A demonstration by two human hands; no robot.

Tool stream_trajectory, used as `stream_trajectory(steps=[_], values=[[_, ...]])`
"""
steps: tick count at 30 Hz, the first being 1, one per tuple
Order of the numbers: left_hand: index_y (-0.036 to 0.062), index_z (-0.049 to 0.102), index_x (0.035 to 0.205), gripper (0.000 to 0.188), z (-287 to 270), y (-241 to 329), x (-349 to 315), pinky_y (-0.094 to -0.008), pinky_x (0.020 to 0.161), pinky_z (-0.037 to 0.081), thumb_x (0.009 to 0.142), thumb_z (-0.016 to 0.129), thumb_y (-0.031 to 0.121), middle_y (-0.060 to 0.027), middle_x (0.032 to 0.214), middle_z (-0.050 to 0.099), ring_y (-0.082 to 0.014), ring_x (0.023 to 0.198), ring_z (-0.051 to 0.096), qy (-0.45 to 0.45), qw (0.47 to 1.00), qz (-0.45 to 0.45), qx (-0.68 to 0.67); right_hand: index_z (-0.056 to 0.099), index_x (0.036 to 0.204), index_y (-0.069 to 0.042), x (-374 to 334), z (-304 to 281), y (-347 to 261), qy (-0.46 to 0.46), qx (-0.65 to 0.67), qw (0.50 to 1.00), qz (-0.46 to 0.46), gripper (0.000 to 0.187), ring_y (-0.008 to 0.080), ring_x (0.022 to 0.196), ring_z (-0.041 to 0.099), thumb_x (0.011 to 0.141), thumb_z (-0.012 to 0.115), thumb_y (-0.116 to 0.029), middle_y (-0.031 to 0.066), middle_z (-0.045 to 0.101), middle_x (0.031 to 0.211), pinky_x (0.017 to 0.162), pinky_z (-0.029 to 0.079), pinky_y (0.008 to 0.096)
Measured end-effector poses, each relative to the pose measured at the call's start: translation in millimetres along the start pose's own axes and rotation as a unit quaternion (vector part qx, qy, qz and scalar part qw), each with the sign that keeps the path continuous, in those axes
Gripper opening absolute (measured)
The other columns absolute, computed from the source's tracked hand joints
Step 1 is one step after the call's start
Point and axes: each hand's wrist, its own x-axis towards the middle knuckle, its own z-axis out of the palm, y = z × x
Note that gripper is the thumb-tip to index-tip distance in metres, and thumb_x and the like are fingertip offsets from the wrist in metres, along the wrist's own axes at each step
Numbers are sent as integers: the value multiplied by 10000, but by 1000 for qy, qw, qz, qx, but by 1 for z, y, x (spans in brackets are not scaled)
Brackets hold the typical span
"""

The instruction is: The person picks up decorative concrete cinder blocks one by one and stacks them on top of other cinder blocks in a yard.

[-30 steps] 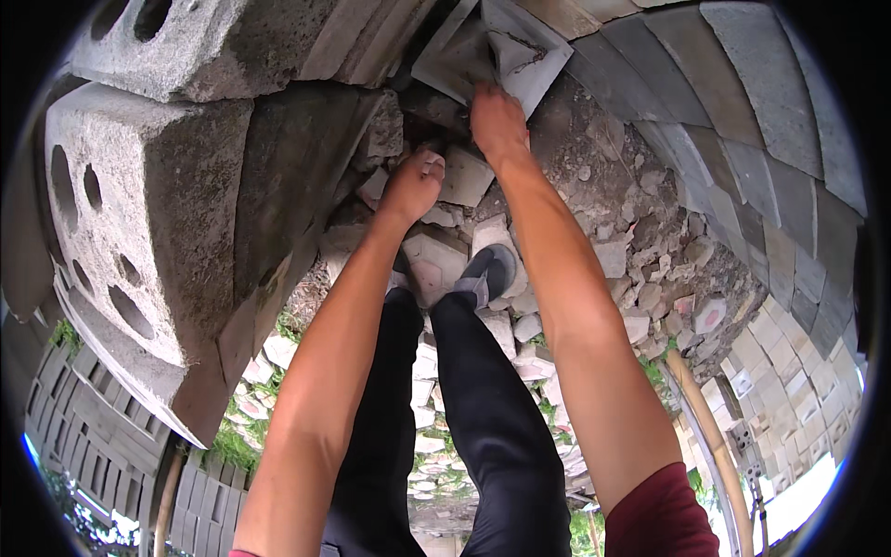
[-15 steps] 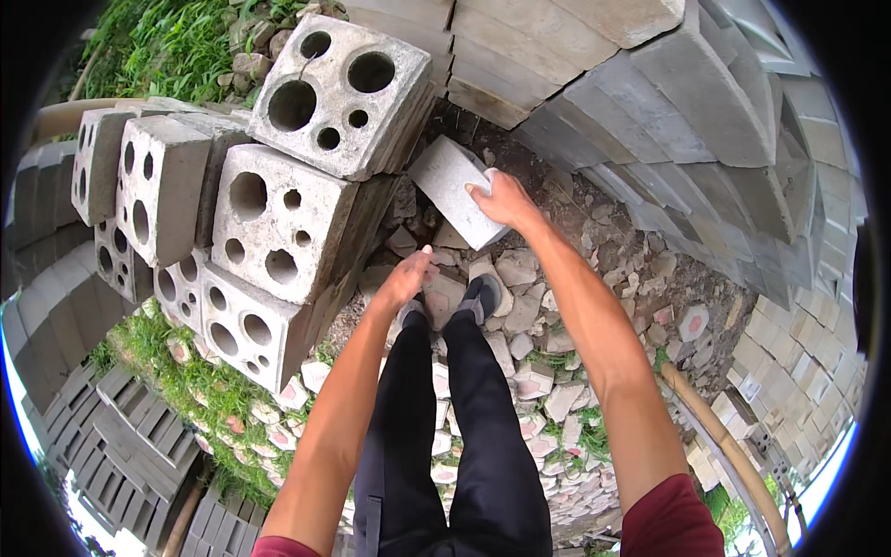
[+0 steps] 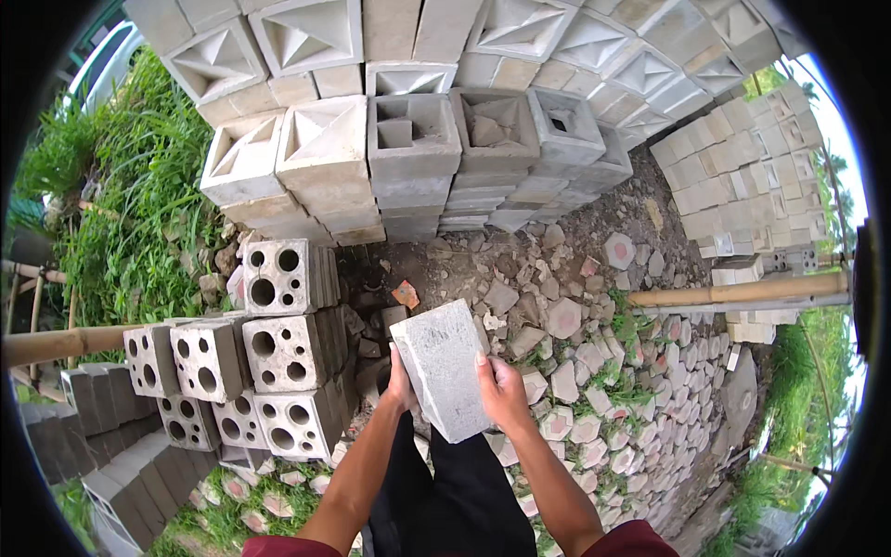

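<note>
A grey concrete block (image 3: pixel 440 373) is held up in front of my legs, tilted, with a smooth broad face toward me. My left hand (image 3: pixel 399 381) grips its left edge, and its fingers pass out of sight behind the block. On the opposite edge, my right hand (image 3: pixel 501 395) is closed with the thumb along the side. Left of my hands stands a stack of concrete blocks with round holes (image 3: pixel 288 351), apart from the block I hold.
Ventilation blocks with recessed faces (image 3: pixel 413 139) form a wall-like stack ahead. Broken paving pieces (image 3: pixel 563 318) cover the ground to the right, where a bamboo pole (image 3: pixel 733 290) runs across. More pale blocks (image 3: pixel 742 181) are piled at far right. Grass (image 3: pixel 139 213) grows at far left.
The block has come up off the rubble toward my body. My left hand, free before, now holds it together with my right. The view has swung up to show more ahead.
</note>
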Motion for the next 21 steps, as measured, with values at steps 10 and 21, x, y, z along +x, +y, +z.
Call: stream_trajectory(steps=[10,21], values=[[37,294,1420,1015,247,20,-137,-500,1041,337,780,244,822,-180,1399,396,-352,1252,425,-163,958,-153,181,634,911,-29,-211,-169,-91,273,408,866,92,449,76,722,555,935,507,-459,6,628,817,689,432,214],[36,352,1380,793,303,-137,-166,-479,1002,395,880,318,651,-167,1316,470,-342,1183,486,-295,862,-226,344,611,1141,-48,-353,-155,54,391,604,689,81,558,174,860,596,913,476,-539,75,635,998,760,471,319]])
